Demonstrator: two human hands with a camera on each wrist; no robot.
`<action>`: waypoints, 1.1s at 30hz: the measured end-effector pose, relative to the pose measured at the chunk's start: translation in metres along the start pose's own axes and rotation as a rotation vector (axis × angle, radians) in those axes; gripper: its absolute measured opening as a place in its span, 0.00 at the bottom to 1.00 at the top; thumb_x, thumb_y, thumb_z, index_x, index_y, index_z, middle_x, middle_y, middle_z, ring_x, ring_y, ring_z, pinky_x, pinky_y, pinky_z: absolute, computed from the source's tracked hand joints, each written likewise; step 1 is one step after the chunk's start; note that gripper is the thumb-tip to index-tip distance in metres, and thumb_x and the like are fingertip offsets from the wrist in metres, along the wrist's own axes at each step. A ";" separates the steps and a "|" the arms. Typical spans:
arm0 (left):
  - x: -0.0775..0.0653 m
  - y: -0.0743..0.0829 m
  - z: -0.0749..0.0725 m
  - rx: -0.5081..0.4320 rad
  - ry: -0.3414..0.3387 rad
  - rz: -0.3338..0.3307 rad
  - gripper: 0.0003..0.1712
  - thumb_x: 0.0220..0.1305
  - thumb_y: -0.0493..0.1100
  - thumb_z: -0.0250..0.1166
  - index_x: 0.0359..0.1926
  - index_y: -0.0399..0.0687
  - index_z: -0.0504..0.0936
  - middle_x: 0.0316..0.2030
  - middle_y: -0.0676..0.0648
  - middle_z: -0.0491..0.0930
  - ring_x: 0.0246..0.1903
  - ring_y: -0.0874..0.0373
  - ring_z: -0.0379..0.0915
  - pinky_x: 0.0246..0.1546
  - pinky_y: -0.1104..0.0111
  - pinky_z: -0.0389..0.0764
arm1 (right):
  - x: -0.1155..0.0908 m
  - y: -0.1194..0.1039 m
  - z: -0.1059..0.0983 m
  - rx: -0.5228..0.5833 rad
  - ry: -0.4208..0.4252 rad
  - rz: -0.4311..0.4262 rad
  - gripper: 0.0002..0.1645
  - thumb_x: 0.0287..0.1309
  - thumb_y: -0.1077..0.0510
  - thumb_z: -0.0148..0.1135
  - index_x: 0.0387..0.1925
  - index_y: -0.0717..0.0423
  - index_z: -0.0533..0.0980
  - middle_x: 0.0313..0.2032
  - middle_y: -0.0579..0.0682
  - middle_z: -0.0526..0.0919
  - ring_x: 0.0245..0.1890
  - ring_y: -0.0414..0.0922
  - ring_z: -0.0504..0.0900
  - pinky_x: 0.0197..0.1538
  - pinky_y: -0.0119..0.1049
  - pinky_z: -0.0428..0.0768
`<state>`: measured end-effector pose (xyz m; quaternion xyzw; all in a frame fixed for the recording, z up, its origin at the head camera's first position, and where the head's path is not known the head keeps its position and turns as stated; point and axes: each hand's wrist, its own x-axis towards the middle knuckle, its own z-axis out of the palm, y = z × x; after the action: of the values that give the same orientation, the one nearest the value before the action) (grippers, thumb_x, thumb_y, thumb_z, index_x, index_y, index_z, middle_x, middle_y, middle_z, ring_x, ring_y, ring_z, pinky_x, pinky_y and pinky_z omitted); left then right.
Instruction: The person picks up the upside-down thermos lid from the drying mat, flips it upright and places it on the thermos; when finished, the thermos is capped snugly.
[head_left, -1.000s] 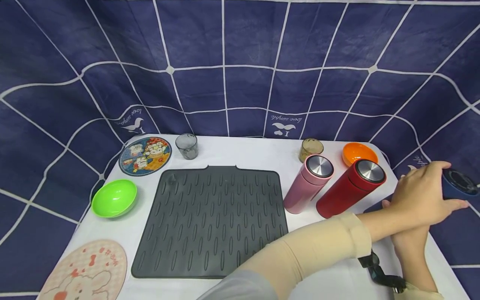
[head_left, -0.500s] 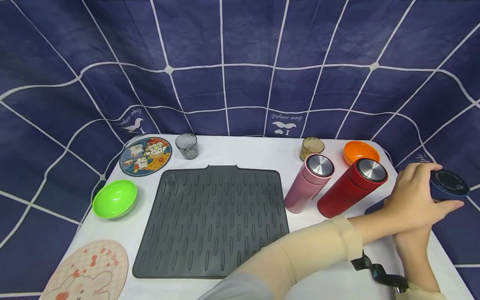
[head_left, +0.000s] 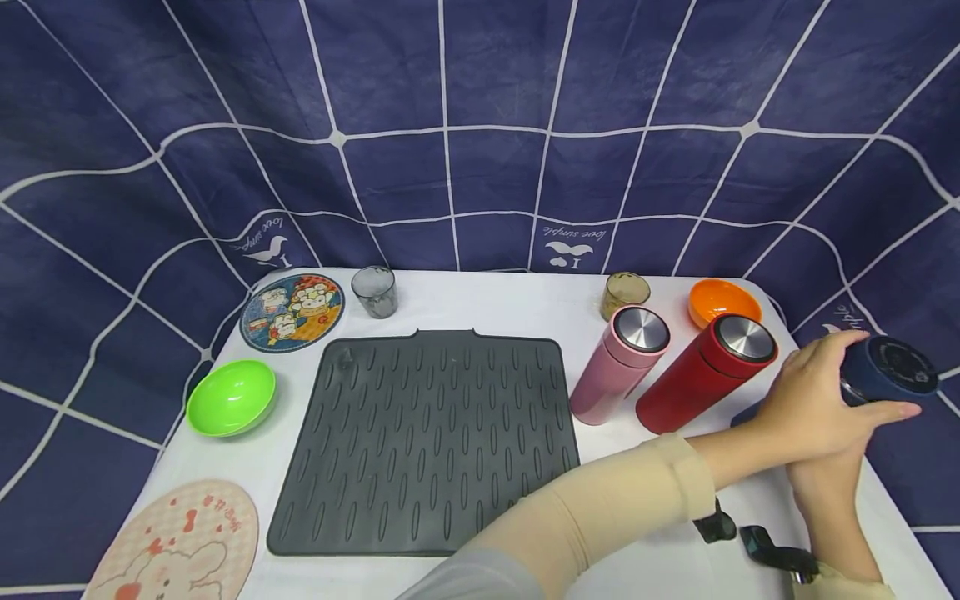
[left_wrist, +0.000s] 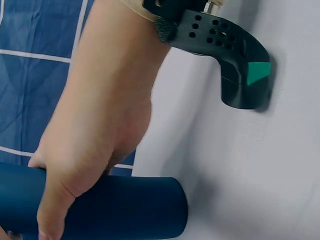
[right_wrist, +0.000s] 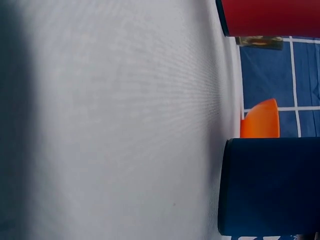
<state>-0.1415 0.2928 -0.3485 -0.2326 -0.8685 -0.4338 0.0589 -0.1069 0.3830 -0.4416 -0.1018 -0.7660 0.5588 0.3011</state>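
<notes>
Head view, near edge: beige-and-grey left sleeve (head_left: 592, 517) covers the lower right corner of the dark grey ribbed rectangular mat (head_left: 420, 442). Round pink checked mat with rabbit print (head_left: 180, 550) is cut off by the frame bottom. Far right: navy cylindrical flask (left_wrist: 135, 207), tilted, top end toward the right, at the right edge of the white table (head_left: 495, 304). Left hand (head_left: 813, 404) grasps its top end, thumb on the near side; it hides most of the body. Right hand (left_wrist: 75, 155), largely covered in the head view, is wrapped round the body, per left wrist view. Silver band below the top; cannot tell whether the lid is loose. Base contact with table unclear.

Beyond: red cylindrical flask (head_left: 697, 387) and pink cylindrical flask (head_left: 611, 375), steel-topped; glossy green bowl (head_left: 231, 398) at left. Farther: orange bowl (head_left: 722, 302), partly behind the red flask; amber glass (head_left: 624, 293); smoky grey glass (head_left: 375, 292). Navy grid cloth (head_left: 495, 92) behind.
</notes>
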 end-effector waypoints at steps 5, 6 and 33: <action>-0.001 -0.001 -0.001 0.024 -0.003 -0.014 0.50 0.43 0.69 0.70 0.67 0.75 0.56 0.61 0.78 0.59 0.57 0.86 0.56 0.55 0.90 0.57 | -0.001 -0.009 -0.001 -0.055 -0.023 -0.001 0.56 0.40 0.73 0.65 0.69 0.47 0.50 0.65 0.42 0.65 0.66 0.37 0.61 0.63 0.16 0.58; -0.001 -0.001 -0.001 0.015 -0.005 -0.018 0.50 0.44 0.69 0.70 0.67 0.75 0.56 0.61 0.78 0.59 0.57 0.86 0.56 0.55 0.90 0.57 | -0.001 -0.010 -0.001 -0.070 -0.027 -0.001 0.56 0.41 0.72 0.65 0.69 0.47 0.49 0.65 0.42 0.64 0.66 0.36 0.61 0.63 0.16 0.58; 0.002 -0.002 -0.007 -0.023 -0.003 0.010 0.50 0.41 0.66 0.73 0.66 0.72 0.60 0.56 0.74 0.63 0.54 0.85 0.58 0.50 0.92 0.58 | -0.001 -0.009 0.000 -0.098 -0.056 -0.037 0.55 0.46 0.70 0.63 0.70 0.44 0.46 0.65 0.43 0.64 0.66 0.36 0.61 0.64 0.17 0.58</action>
<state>-0.1445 0.2869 -0.3449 -0.2383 -0.8624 -0.4430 0.0569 -0.1044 0.3787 -0.4339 -0.0865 -0.8024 0.5175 0.2844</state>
